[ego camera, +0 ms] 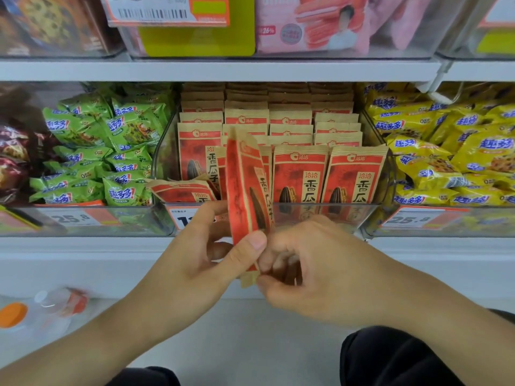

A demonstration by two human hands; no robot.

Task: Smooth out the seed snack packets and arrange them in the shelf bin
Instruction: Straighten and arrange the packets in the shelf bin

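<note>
One seed packet [246,188] was pinched upright by left hand [195,263] and right hand [315,271], at six o'clock of the bin [387,174]; two packets stood front-right.

The seed packet [248,188] I hold upright in front of the bin carries the characters 香瓜子 in black down its red face, partly turned from view. The same 香瓜子, under the brand mark 洽洽, reads clearly on the packets standing in the clear bin [328,215], notably the front right packet [354,176]. To the left, green snack bags [119,190] show 趣多多 in blue and white; the yellow bags [446,151] on the right bear the same name. Price tags reading 25.8 sit below both, the left tag [72,218] and the right tag [415,218]. On the shelf above, a pink package [281,32] shows "26%". The barcode label [167,9] overhead is too blurred to read.
</note>
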